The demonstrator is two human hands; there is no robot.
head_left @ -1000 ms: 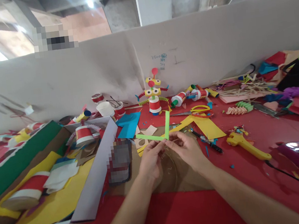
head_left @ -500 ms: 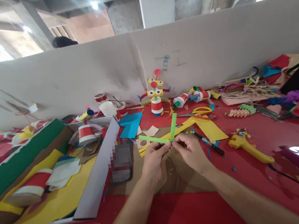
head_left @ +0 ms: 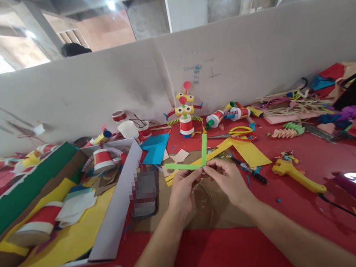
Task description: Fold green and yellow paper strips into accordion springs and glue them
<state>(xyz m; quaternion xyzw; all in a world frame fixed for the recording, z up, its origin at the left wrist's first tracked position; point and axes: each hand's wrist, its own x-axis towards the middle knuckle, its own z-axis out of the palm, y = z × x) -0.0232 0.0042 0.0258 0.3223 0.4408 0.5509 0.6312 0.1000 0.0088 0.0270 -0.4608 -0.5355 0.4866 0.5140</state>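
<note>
Corner showing in the bright green paper L (head_left: 205, 149)!

Left hand (head_left: 181, 193) is pinching at the bend, thumb against fingers; right hand (head_left: 227, 180) is gripping just beside it, fingertips closed too. The L is hovering above a flat brown cardboard sheet (head_left: 229, 217); a yellow plastic glue gun (head_left: 299, 178) is lying rightward.

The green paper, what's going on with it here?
Someone is holding the green paper with the fingertips of both hands, the left hand and the right hand meeting at its corner. It makes an L shape, with one arm pointing up and one pointing left. The hands are above a piece of brown cardboard. A yellow glue gun lies off to the right, and a big-eyed cup figure stands near the wall.
</note>
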